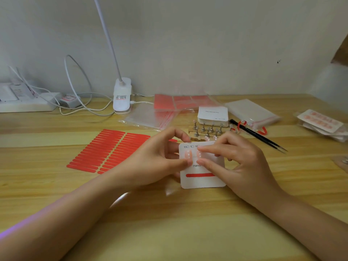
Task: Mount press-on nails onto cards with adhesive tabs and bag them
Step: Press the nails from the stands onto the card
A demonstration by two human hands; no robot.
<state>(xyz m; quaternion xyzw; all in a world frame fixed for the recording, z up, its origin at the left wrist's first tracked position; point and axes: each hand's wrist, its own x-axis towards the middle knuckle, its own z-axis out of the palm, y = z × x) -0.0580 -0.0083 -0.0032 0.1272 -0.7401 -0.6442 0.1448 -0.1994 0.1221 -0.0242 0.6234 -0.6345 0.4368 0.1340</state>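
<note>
Your fingers (209,147) are curling onto the card (202,182) from both sides: your left hand (156,157) is pinching its left edge, thumb on the face and fingers behind, while your right hand (239,161) is reaching across it, forefinger and thumb closing on the second nail (198,154) in the upper row. The card is sitting near the middle of the table (169,232), its lower edge close to the wood; whether it is touching or being lifted clear cannot be told. Another nail (188,155), pale pink with small white dots, is lying just left of the one you are pinching, and a red tab (199,175) is running across the card's lower part. To the left, a sheet of tabs (105,151) is lying flat in two columns. Just beyond your hands, a stand (206,129) is holding small pegs, some with nails on top. Right of it, black tweezers (258,135) are lying at a slant, points toward the right. Behind the stand, a stack of cards (212,114) is resting, with bags (150,117) to its left, red sheets (180,101) beyond it, and a pack of bags (250,112) to its right. Finished sets (322,121) are piling at the far right. A lamp (122,97) and a power strip (26,102) are standing against the wall.
</note>
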